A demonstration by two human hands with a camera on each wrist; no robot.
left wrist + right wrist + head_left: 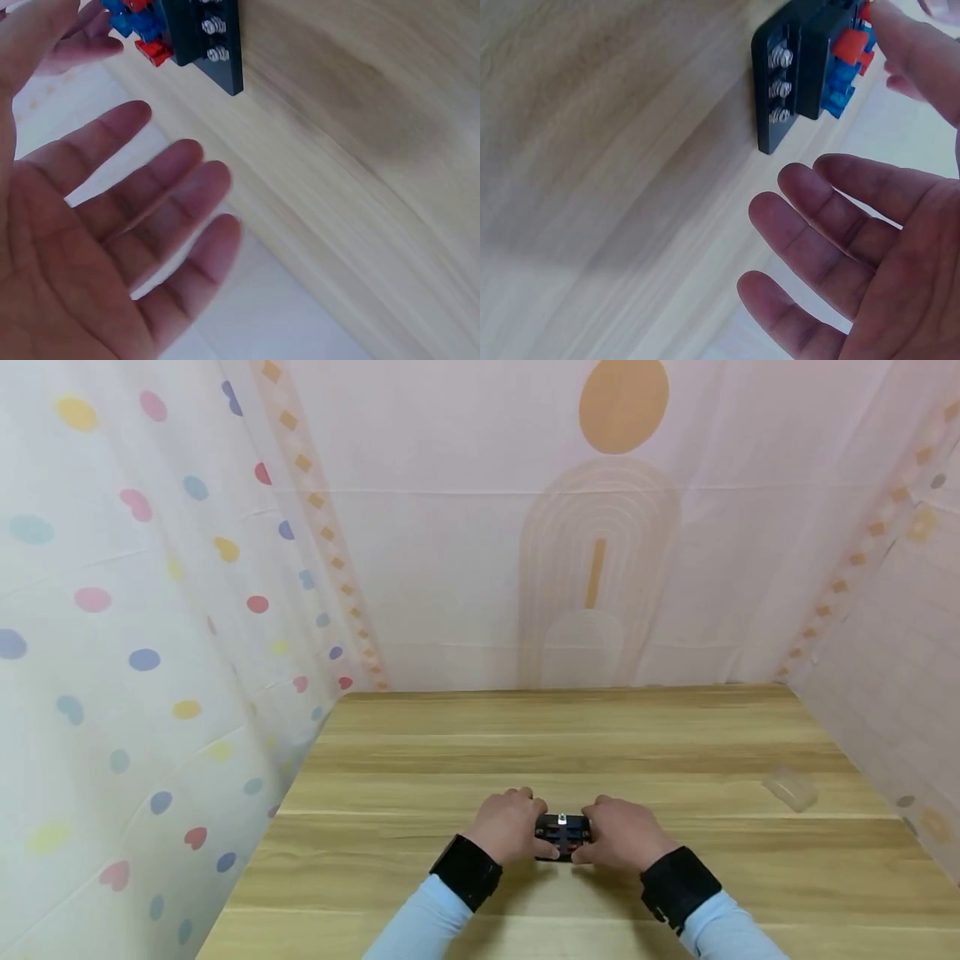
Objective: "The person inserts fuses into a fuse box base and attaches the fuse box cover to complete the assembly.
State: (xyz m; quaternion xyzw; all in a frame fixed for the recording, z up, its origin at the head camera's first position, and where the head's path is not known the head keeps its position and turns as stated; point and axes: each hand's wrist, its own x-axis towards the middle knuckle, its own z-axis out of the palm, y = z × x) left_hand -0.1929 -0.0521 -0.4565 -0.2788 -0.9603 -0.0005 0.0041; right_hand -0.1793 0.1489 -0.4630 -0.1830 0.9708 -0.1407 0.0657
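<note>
Both hands meet over a small black terminal block (564,833) near the front middle of the table. My left hand (508,827) holds its left end, with the thumb on the near side and the forefinger by the far edge. At the opposite end, my right hand (621,833) grips in the same way. The right wrist view shows red and blue levers (841,86) on the block, with that thumb right at one of them. Metal screws (215,26) line its flat black base. The other fingers of each hand are spread below the block.
A wood-grain table (420,752) spreads around the hands. Toward the right lies a clear plastic piece (792,788). Patterned curtains (450,568) hang behind the table and along both sides.
</note>
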